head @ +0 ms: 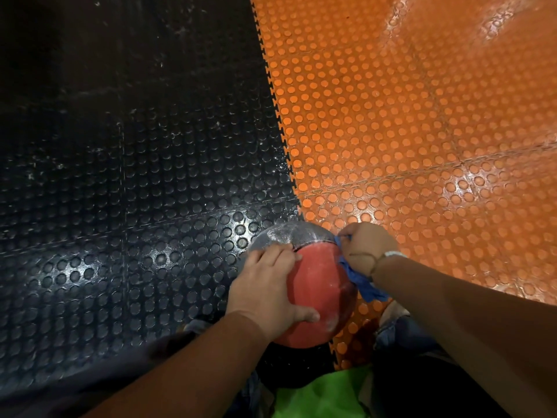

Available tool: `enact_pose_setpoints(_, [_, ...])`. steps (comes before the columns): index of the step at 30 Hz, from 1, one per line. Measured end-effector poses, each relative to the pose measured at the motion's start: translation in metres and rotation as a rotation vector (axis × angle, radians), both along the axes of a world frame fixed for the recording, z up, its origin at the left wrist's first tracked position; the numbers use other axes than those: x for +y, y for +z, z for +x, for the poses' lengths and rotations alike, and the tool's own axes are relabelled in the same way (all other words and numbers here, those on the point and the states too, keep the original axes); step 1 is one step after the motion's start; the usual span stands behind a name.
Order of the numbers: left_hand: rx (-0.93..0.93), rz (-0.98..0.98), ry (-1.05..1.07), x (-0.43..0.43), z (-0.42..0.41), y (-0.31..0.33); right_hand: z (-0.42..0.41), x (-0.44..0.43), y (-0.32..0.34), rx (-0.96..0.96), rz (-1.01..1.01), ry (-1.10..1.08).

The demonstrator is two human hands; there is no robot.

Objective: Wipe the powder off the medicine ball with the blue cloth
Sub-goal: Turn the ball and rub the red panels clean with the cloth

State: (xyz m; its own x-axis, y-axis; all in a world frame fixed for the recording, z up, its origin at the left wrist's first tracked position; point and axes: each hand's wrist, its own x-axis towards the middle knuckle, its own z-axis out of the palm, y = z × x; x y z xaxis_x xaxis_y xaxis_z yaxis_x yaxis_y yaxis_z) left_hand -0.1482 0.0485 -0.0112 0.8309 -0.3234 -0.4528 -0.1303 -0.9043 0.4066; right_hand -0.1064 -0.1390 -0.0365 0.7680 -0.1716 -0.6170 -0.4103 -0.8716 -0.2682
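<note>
Medicine ball (319, 285) looks heavy, powder-slick: left grip (265, 288) spread flat steadying its side, right grip (367, 248) clenches blue cloth (364, 285) against right edge.

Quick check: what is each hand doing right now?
Left hand: open, fingers spread flat on the medicine ball.
Right hand: closed around the blue cloth, against the ball.

The ball (319, 285) sits on the floor, on the seam (280, 116) where the left mat (120, 176) meets the right mat (422, 116), just ahead of the person's legs (407, 336). The left grip (265, 294) rests on the ball's left side. The right grip (367, 248) is at its right, holding the cloth (361, 282) against the ball.
</note>
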Motion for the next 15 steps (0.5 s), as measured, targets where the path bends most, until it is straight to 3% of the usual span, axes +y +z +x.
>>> enact_pose_setpoints(3, [0.055, -0.032, 0.160, 0.001, 0.011, 0.001, -0.001, 0.006, -0.002, -0.009, 0.027, -0.006])
enact_pose_setpoints(7, [0.120, 0.030, 0.173, 0.005, 0.015, 0.000, -0.003, 0.016, 0.007, -0.088, 0.099, -0.040])
enact_pose_setpoints(12, [0.112, 0.010, 0.185, 0.005, 0.014, -0.004, -0.008, 0.047, 0.024, -0.266, 0.290, 0.326])
enact_pose_setpoints(15, [0.093, 0.022, 0.158, 0.005, 0.010, -0.004, -0.005, 0.025, 0.012, -0.266, 0.247, 0.135])
